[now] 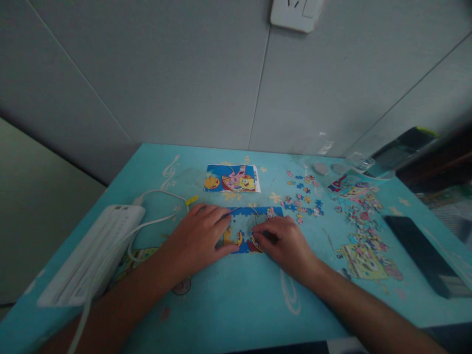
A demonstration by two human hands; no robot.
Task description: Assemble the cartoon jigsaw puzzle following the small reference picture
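A partly assembled jigsaw puzzle (241, 211) with a blue border lies flat on the table, with open gaps inside it. My left hand (202, 233) rests over its left side, fingers and thumb apart, palm down. Over the right part of the puzzle is my right hand (285, 241), its thumb and index finger pinched together at the puzzle's inner edge; whatever is between the fingertips is too small to make out. Behind the puzzle lies a picture card (232, 178) showing a pink and a yellow cartoon figure on blue.
Loose puzzle pieces (300, 201) are scattered right of the puzzle, with a larger pile (361, 216) farther right. A dark flat object (424, 253) lies at the right. A white power strip (94, 253) with cables occupies the left. Clear containers (361, 162) stand at the back right.
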